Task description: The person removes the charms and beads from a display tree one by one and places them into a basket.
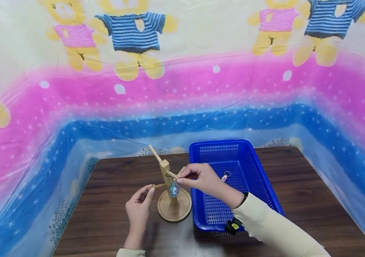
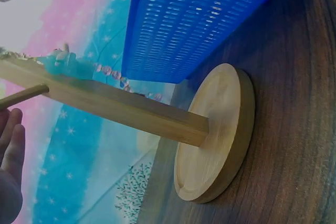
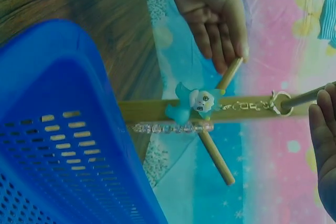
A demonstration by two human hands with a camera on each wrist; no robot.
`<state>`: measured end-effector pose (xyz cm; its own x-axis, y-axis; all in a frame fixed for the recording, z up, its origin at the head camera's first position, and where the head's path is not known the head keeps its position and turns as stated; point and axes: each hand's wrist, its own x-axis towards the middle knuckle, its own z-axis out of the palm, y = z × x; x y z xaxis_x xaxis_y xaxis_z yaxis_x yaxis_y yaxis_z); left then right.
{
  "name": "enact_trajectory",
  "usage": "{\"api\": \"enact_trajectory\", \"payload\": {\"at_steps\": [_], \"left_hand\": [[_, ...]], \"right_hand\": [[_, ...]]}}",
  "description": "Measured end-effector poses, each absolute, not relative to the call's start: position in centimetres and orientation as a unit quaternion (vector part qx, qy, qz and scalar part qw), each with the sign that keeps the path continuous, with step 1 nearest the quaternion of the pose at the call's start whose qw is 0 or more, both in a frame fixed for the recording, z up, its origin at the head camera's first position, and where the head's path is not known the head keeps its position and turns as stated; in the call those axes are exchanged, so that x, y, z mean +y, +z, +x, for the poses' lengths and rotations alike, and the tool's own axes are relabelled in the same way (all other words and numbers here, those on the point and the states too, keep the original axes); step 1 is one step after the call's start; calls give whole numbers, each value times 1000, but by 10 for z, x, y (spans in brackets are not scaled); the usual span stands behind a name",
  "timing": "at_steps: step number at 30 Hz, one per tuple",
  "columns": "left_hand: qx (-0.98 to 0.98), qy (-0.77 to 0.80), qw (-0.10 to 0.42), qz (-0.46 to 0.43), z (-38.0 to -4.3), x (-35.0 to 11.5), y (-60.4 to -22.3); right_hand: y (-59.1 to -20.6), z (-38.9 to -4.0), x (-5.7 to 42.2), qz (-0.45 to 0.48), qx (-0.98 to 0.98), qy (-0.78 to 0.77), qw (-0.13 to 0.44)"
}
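A wooden peg stand (image 1: 165, 167) with a round base (image 2: 231, 124) stands upright on the table. My left hand (image 1: 138, 207) pinches the tip of its left peg (image 3: 229, 74) between thumb and fingers. On the opposite side, my right hand (image 1: 206, 180) has thumb and forefinger at the end of another peg (image 3: 307, 97). A keychain (image 1: 173, 190) hangs from that peg, its metal ring (image 3: 282, 103) close to the post. The keychain carries a teal animal figure (image 3: 197, 103) and a string of clear beads (image 3: 170, 128).
Just right of the stand sits a blue perforated basket (image 1: 250, 150). Inside it lies another keychain (image 1: 225, 177) with a pink charm and a ring. The dark wooden table (image 1: 105, 214) ends at a patterned cloth backdrop (image 1: 182, 89).
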<state>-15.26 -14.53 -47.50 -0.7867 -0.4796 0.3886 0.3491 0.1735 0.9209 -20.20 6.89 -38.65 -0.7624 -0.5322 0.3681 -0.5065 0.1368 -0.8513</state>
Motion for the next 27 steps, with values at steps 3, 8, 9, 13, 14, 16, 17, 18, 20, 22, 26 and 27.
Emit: {"api": "enact_trajectory", "payload": {"at_steps": [3,8,9,13,14,16,17,18,20,22,26,27], "left_hand": [[-692,-650,309,64,-157,-148,-474],[-660,-693,280,72,-164,-150,-474],[-651,-704,274,73,-165,-151,-474],[-625,-731,259,87,-169,-152,-474],[-622,-734,257,90,-170,-152,-474],[-616,-740,254,97,-172,-153,-473],[-614,-741,252,99,-173,-153,-473],[-611,-744,251,99,-174,-153,-473],[-605,-750,248,100,-176,-154,-473],[-598,-757,245,98,-178,-154,-473],[-584,-772,232,94,-181,-154,-472],[-579,-777,227,93,-181,-155,-471]], "right_hand": [[-386,-199,64,-356,745,-564,13],[-388,-196,57,-351,742,-570,20],[-388,-195,55,-349,743,-571,22],[-391,-192,49,-335,739,-584,30],[-392,-191,47,-332,736,-589,30],[-394,-188,44,-322,730,-602,29],[-395,-188,42,-319,726,-609,27],[-396,-186,40,-315,721,-617,25],[-398,-184,37,-306,715,-629,21],[-399,-182,33,-299,708,-640,17],[-402,-178,26,-284,697,-658,24],[-404,-178,24,-279,696,-661,27]]}}
